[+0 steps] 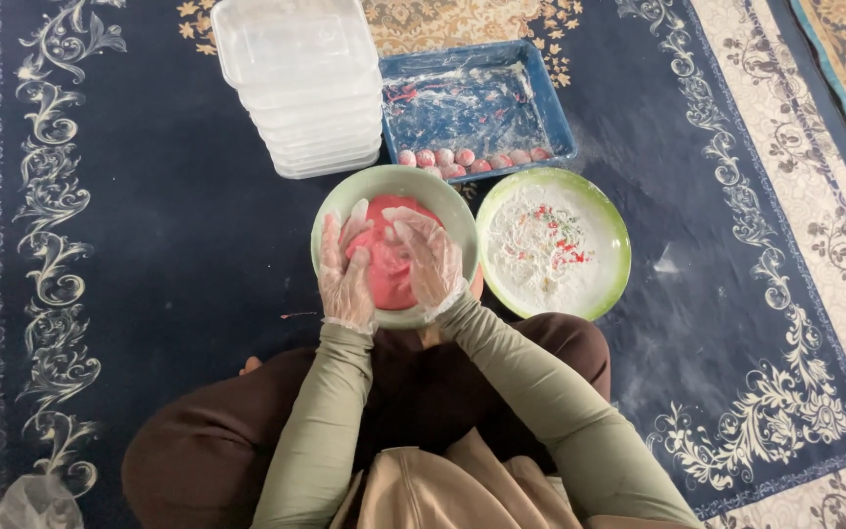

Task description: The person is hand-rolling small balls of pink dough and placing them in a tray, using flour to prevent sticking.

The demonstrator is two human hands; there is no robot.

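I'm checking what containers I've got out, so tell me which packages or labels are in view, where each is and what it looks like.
Stack of clear plastic containers: on the carpet beyond the green bowl, rectangular, lidded, see-through, no label visible.
Clear plastic bag: bottom left corner, crumpled, transparent.
No labels, signs or screens show.
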